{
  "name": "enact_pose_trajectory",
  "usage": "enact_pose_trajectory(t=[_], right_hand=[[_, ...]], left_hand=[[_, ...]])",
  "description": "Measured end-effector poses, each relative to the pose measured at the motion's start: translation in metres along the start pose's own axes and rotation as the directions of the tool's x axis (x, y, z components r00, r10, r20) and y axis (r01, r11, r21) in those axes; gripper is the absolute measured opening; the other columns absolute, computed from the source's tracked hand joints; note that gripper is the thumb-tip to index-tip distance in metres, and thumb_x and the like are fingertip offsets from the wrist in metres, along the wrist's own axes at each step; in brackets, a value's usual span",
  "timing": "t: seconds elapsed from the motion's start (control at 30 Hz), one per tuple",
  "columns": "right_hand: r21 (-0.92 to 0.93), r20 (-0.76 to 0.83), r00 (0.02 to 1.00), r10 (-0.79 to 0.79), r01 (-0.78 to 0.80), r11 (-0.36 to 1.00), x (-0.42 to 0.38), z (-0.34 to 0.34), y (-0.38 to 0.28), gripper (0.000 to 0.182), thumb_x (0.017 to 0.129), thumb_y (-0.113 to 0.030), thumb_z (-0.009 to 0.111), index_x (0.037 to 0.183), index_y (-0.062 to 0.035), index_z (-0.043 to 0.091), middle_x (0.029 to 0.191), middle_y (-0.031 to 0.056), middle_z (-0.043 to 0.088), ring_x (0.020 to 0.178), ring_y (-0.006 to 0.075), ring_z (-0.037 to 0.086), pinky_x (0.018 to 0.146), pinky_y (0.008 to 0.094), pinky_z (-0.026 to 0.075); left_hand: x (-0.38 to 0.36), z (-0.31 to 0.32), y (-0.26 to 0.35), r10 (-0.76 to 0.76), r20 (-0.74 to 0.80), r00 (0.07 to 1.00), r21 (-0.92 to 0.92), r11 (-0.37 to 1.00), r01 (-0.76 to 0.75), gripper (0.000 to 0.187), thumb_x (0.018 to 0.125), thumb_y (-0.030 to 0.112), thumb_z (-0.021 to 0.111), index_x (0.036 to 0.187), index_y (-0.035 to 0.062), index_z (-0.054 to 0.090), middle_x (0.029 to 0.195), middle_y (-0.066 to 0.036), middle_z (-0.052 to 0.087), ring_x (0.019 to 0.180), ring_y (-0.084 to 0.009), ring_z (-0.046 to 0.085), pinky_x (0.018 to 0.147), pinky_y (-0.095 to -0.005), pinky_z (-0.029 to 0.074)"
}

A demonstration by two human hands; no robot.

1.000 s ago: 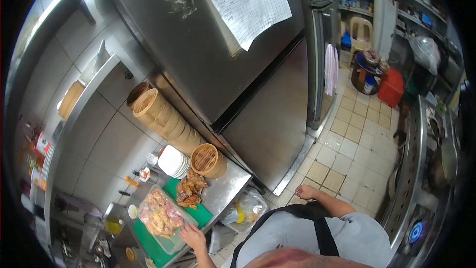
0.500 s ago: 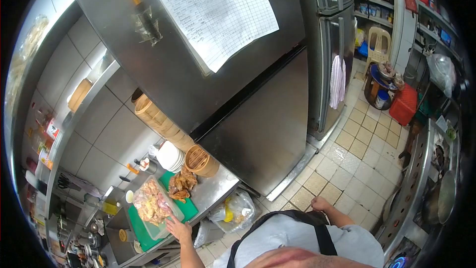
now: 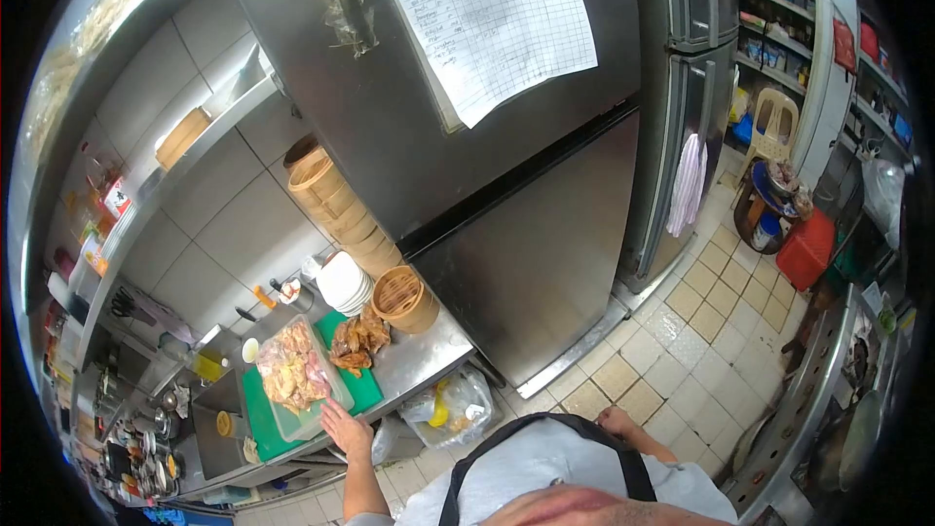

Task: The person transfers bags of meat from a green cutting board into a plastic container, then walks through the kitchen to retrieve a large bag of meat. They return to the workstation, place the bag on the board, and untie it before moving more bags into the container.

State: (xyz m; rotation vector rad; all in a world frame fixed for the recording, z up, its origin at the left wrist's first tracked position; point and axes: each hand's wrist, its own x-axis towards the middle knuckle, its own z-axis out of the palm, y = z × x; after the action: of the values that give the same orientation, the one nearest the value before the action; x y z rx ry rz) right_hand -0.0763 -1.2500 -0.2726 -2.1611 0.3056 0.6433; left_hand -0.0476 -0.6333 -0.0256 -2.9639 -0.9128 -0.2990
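Note:
My left hand (image 3: 348,431) is open, fingers stretched toward the near edge of a clear plastic tub (image 3: 319,412), fingertips right at its rim. Raw, pale yellow and pink chicken pieces (image 3: 292,372) fill the tub, which sits on a green cutting board (image 3: 362,392). On the same board, to the right, lies a heap of browned cooked meat (image 3: 359,339). My right hand (image 3: 617,420) hangs low beside my body over the tiled floor, fingers curled in, and nothing shows in it.
Bamboo steamers (image 3: 405,304) and a stack of white plates (image 3: 345,284) stand behind the board, beside a steel refrigerator (image 3: 526,234). A plastic bag (image 3: 448,414) hangs under the counter edge. At the right is a stove (image 3: 799,419); farther back, a red container (image 3: 806,248).
My view has turned left, so the fridge and counter appear shifted right. My left hand has drawn slightly back from the tub's side. My right hand has moved slightly lower in view.

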Motion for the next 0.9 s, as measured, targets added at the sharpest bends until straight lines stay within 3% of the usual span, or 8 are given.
enact_pose_trajectory(t=[0.13, 0.33, 0.53, 0.6, 0.63, 0.67, 0.7, 0.9], right_hand=[[-0.178, 0.055, 0.998, 0.007, 0.002, 0.984, 0.009, -0.005, 0.014, 0.033, 0.086, -0.027, 0.062, 0.106, -0.0025, 0.073, 0.101, 0.0211, 0.073, 0.095, 0.0329, 0.071, 0.081, 0.0429, 0.054], [-0.218, 0.115, 0.992, -0.058, 0.083, 0.972, 0.012, -0.007, 0.014, 0.031, 0.088, -0.028, 0.060, 0.102, -0.0038, 0.072, 0.101, 0.0220, 0.073, 0.095, 0.0358, 0.071, 0.082, 0.0435, 0.054], [-0.307, 0.188, 0.971, -0.149, 0.202, 0.930, 0.042, 0.003, 0.032, 0.037, 0.091, -0.031, 0.055, 0.097, 0.0016, 0.070, 0.093, 0.0241, 0.072, 0.087, 0.0401, 0.069, 0.080, 0.0478, 0.052], [-0.153, 0.183, 0.957, -0.225, 0.254, 0.955, 0.035, -0.003, 0.002, 0.042, 0.097, -0.034, 0.056, 0.087, 0.0048, 0.067, 0.076, 0.0204, 0.069, 0.071, 0.0293, 0.068, 0.065, 0.0432, 0.051], [-0.058, 0.201, 0.967, -0.156, 0.171, 0.984, 0.040, 0.001, 0.000, 0.023, 0.093, -0.018, 0.059, 0.093, 0.0030, 0.068, 0.076, 0.0156, 0.069, 0.068, 0.0233, 0.068, 0.063, 0.0377, 0.054], [0.161, 0.199, 0.975, -0.099, 0.067, 0.985, 0.032, 0.005, -0.016, 0.019, 0.095, -0.015, 0.059, 0.100, 0.0019, 0.067, 0.075, 0.0086, 0.067, 0.066, 0.0171, 0.065, 0.060, 0.0327, 0.052], [0.209, 0.207, 0.974, -0.091, 0.047, 0.977, 0.032, 0.011, -0.020, 0.019, 0.099, -0.015, 0.057, 0.109, -0.0007, 0.065, 0.081, 0.0048, 0.067, 0.068, 0.0136, 0.064, 0.059, 0.0290, 0.051], [0.231, 0.281, 0.954, -0.108, 0.042, 0.972, 0.017, 0.058, -0.067, 0.020, 0.100, -0.012, 0.055, 0.116, -0.0017, 0.064, 0.086, 0.0046, 0.067, 0.071, 0.0128, 0.064, 0.059, 0.0281, 0.051]], left_hand=[[0.004, -0.001, -0.005, 0.015, 0.002, 1.000, 0.033, 0.999, -0.015, 0.101, 0.079, 0.019, 0.075, 0.159, -0.0011, 0.016, 0.160, -0.027, 0.027, 0.149, -0.0407, 0.026, 0.125, -0.0500, 0.012], [0.003, -0.002, -0.022, 0.111, -0.039, 0.993, -0.065, 0.991, -0.113, 0.099, 0.078, 0.024, 0.077, 0.159, 0.0057, 0.023, 0.159, -0.026, 0.032, 0.146, -0.0419, 0.030, 0.123, -0.0555, 0.015], [0.009, -0.004, -0.027, 0.165, -0.124, 0.979, -0.075, 0.982, -0.175, 0.087, 0.078, 0.028, 0.076, 0.154, 0.0095, 0.038, 0.146, -0.022, 0.048, 0.138, -0.0398, 0.042, 0.116, -0.0576, 0.028], [0.011, 0.005, -0.035, 0.175, -0.142, 0.974, -0.006, 0.984, -0.177, 0.084, 0.080, 0.025, 0.075, 0.154, 0.0118, 0.038, 0.148, -0.020, 0.047, 0.139, -0.0378, 0.041, 0.117, -0.0562, 0.028], [0.012, 0.002, -0.032, 0.137, -0.103, 0.985, 0.004, 0.990, -0.138, 0.082, 0.081, 0.023, 0.073, 0.154, 0.0117, 0.037, 0.150, -0.020, 0.045, 0.140, -0.0374, 0.041, 0.118, -0.0563, 0.026], [0.012, -0.007, -0.027, 0.103, -0.065, 0.993, -0.009, 0.995, -0.104, 0.081, 0.082, 0.021, 0.072, 0.154, 0.0132, 0.037, 0.152, -0.020, 0.043, 0.141, -0.0370, 0.039, 0.119, -0.0561, 0.025], [0.012, -0.008, -0.027, 0.086, -0.053, 0.995, 0.002, 0.996, -0.086, 0.080, 0.082, 0.020, 0.071, 0.154, 0.0139, 0.037, 0.153, -0.019, 0.043, 0.142, -0.0370, 0.039, 0.119, -0.0562, 0.025], [0.012, -0.002, -0.036, 0.072, -0.081, 0.994, -0.034, 0.997, -0.075, 0.078, 0.081, 0.016, 0.070, 0.153, 0.0154, 0.040, 0.152, -0.015, 0.045, 0.141, -0.0377, 0.039, 0.120, -0.0573, 0.023]])
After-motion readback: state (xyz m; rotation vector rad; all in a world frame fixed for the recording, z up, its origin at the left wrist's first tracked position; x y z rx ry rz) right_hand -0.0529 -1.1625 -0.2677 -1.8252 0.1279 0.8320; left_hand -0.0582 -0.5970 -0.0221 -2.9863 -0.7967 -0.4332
